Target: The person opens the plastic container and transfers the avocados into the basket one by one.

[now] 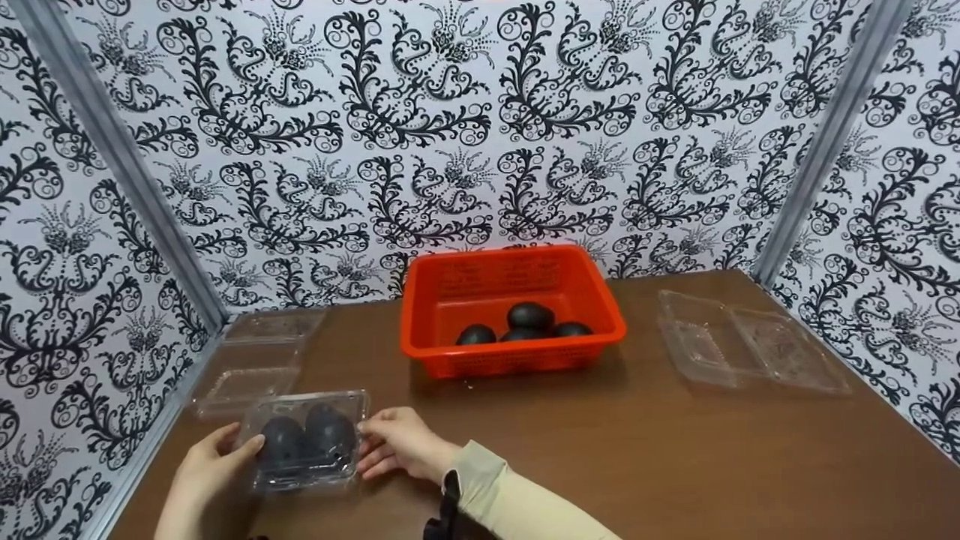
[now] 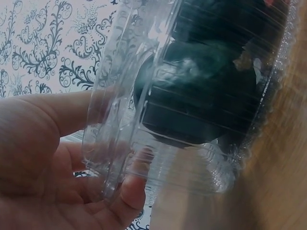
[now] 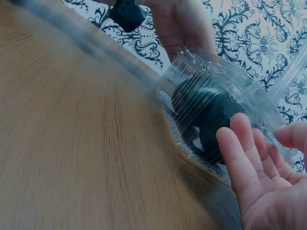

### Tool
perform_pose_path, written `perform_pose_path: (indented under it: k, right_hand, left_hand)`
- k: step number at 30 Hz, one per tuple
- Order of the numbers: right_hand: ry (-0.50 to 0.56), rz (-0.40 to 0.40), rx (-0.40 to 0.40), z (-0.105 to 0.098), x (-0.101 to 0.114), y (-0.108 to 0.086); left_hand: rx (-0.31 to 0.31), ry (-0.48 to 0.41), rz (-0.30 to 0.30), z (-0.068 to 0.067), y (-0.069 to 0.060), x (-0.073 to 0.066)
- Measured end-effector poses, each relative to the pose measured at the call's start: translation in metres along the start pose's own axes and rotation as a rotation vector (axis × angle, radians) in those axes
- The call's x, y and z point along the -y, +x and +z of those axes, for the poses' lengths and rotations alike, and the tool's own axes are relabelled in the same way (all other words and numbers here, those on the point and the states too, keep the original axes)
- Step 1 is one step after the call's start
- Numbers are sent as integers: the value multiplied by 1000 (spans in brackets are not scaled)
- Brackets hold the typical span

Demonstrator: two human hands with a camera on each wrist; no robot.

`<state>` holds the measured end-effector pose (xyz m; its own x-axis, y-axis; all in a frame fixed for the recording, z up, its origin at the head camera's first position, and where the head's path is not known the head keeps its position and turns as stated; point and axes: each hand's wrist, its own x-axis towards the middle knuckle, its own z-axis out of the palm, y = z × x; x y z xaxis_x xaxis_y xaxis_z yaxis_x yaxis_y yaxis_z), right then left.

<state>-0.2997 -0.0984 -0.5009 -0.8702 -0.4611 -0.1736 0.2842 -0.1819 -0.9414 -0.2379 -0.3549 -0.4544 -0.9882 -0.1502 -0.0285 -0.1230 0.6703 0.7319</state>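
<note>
A closed clear plastic box (image 1: 306, 465) with two dark, avocado-like fruits (image 1: 330, 433) inside is held between both hands at the left front of the table. The left hand (image 1: 212, 466) grips its left side, thumb on top; in the left wrist view that hand (image 2: 72, 158) has its fingers round the box's edge beside a fruit (image 2: 196, 91). The right hand (image 1: 405, 444) holds the right side, thumb at the corner. The right wrist view shows this hand (image 3: 268, 177) with fingers along the box's side, next to a dark fruit (image 3: 206, 110).
An orange basket (image 1: 517, 361) with several dark fruits (image 1: 530, 316) stands at the middle back. One open clear box (image 1: 255, 367) lies at the left behind the held box, another (image 1: 750, 345) at the right back. Patterned walls (image 1: 465, 135) enclose the brown table (image 1: 637, 450).
</note>
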Motion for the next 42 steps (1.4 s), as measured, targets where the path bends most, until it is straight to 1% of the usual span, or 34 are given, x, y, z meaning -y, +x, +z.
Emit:
perform_pose_path:
  k: [4,7,17,23,29,35,37,39,41,42]
  right_hand:
    - [-19,-1,-11,-3,-2,-1]
    - [-32,-1,-9,-4,-1,-3]
    - [-16,11,10,-14,5,-7]
    - [-16,19,13,-25,8,-15]
    - [-23,23,10,-36,9,-22]
    - [-4,20,30,-50,5,-28]
    - [3,21,39,-54,4,-30]
    - [4,23,40,-58,4,-33]
    - [4,23,38,-61,4,-37]
    - [3,23,36,-63,5,-39]
  left_hand:
    - [-8,-4,17,3,-1,-2]
    - [-8,9,22,2,-1,-3]
    - [17,21,21,0,0,-10]
    - [-14,28,32,1,-1,-13]
    - [-27,-45,23,5,-2,-15]
    - [-8,-151,30,13,1,-18]
    - [9,-194,37,16,2,-18]
    - [30,-215,46,19,2,-17]
    - [75,-243,73,21,2,-16]
    - [106,-264,89,21,2,-15]
